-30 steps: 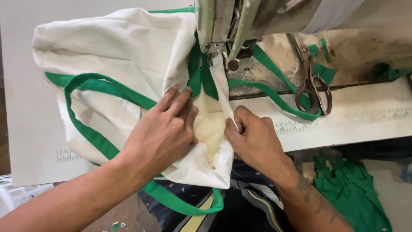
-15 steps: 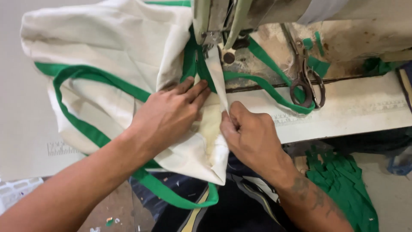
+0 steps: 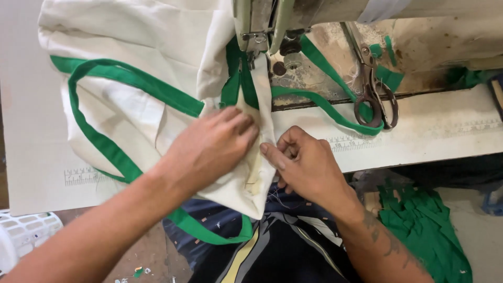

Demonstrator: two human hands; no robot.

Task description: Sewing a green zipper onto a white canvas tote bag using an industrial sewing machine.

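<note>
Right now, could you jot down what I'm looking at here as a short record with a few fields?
Place: white sewing table
Machine: sewing machine, its foot over the cloth
Work piece: white cloth bag with green strap
Left hand: flat on the cloth, pressing it
Right hand: pinching the cloth edge
Nearby: scissors on the machine bed; green scraps below the table

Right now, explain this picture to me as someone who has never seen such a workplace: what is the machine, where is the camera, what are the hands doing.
The camera sits on the person's head, looking down at a white worktable. The grey machine at the top is a sewing machine. A white cloth bag with green straps lies under its needle. The left hand presses flat on the bag; the right hand pinches its edge. Scissors lie beside the machine, and green fabric scraps are piled below the table.
</note>
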